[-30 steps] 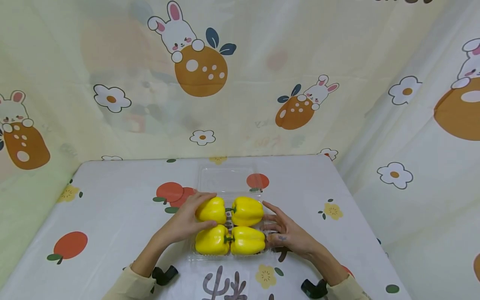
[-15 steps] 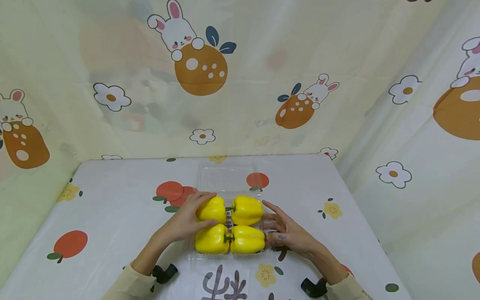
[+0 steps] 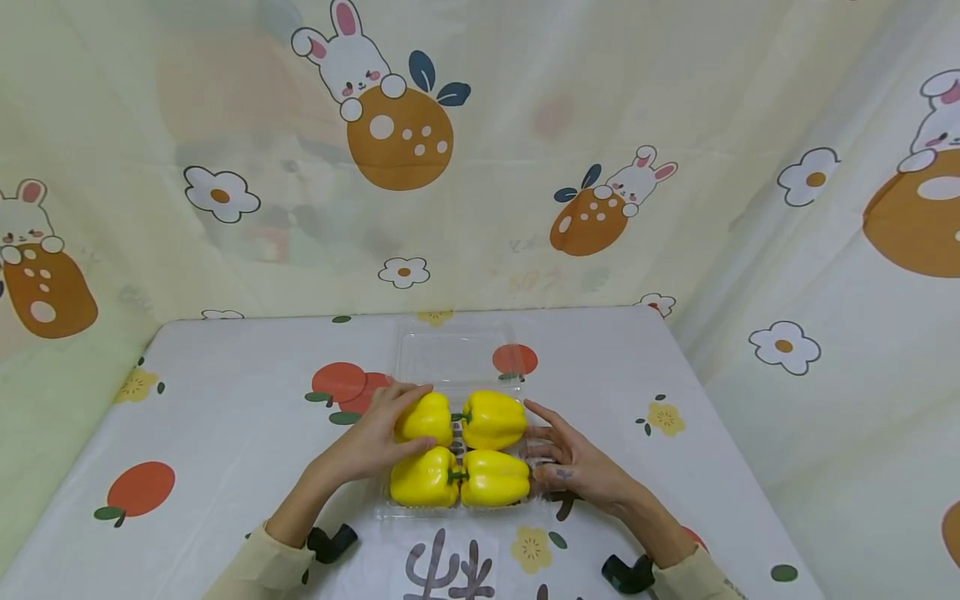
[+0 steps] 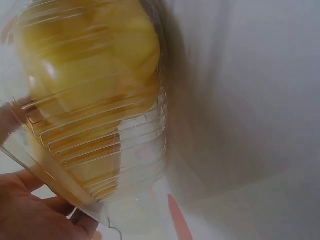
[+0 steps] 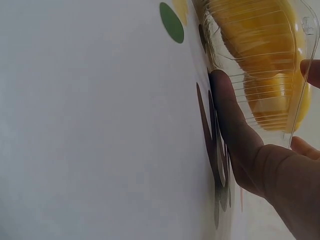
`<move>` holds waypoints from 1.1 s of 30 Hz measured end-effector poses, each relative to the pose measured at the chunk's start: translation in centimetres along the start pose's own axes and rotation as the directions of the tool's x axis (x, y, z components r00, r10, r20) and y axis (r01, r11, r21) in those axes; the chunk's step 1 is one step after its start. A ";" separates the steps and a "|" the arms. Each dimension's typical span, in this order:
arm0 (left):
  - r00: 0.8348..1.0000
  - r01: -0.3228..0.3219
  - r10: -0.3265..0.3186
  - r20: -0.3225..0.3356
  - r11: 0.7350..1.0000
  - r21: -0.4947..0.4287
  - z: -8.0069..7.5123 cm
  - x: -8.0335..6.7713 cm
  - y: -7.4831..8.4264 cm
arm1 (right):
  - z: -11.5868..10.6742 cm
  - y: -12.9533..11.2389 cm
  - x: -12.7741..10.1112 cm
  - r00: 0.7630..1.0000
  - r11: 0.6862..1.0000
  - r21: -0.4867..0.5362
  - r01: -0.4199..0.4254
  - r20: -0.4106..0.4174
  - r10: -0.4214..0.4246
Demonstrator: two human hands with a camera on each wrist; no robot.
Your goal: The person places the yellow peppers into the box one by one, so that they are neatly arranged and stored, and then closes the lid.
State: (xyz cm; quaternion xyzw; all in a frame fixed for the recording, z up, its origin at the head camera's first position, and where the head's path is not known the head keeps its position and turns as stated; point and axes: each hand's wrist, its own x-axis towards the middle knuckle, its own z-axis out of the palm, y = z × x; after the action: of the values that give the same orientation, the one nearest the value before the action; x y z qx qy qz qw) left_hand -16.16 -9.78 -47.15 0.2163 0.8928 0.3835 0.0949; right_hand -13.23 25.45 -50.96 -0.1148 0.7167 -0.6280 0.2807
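Yellow bell peppers, several of them, sit in two rows in a clear plastic container (image 3: pixel 420 512), stems toward the middle. At its left side my left hand (image 3: pixel 366 442) holds the far-left bell pepper (image 3: pixel 426 418), thumb in front of it and fingers over its far side. The left wrist view shows this hand (image 4: pixel 35 205) behind the container's rim. My right hand (image 3: pixel 581 467) rests against the container's right wall beside the near-right bell pepper (image 3: pixel 495 479). In the right wrist view its thumb (image 5: pixel 230 102) lies low along the ribbed wall (image 5: pixel 267 55), a fingertip near the rim.
The container's clear lid (image 3: pixel 450 357) lies open behind the peppers, toward the back of the table. A white cloth (image 3: pixel 240 400) printed with fruit and flowers covers the table. Printed curtains (image 3: pixel 480 217) stand at the back and sides. Black devices (image 3: pixel 330 543) sit at both wrists.
The far-left bell pepper has shifted very slightly to the right under my left hand. My right hand stays in place at the container's side.
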 end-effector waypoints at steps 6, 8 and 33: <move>1.000 0.007 -0.007 0.002 1.000 0.003 0.0 0.1 0.0 | 0.0 -0.1 0.0 1.000 1.000 -0.005 -0.004 -0.008 0.004; 1.000 0.010 -0.010 0.001 1.000 0.011 0.1 0.1 0.0 | 0.1 -0.1 0.0 1.000 1.000 -0.003 -0.005 -0.008 0.005; 0.999 0.008 -0.003 -0.044 0.993 0.116 0.9 0.7 0.5 | -0.1 0.0 0.0 1.000 1.000 0.003 0.004 0.003 -0.004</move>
State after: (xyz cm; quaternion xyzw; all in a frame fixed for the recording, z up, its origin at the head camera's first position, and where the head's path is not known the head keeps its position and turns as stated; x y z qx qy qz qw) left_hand -16.31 -8.59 -47.41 0.2106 0.9162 0.3350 0.0636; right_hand -13.27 25.51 -50.98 -0.1167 0.7150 -0.6297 0.2806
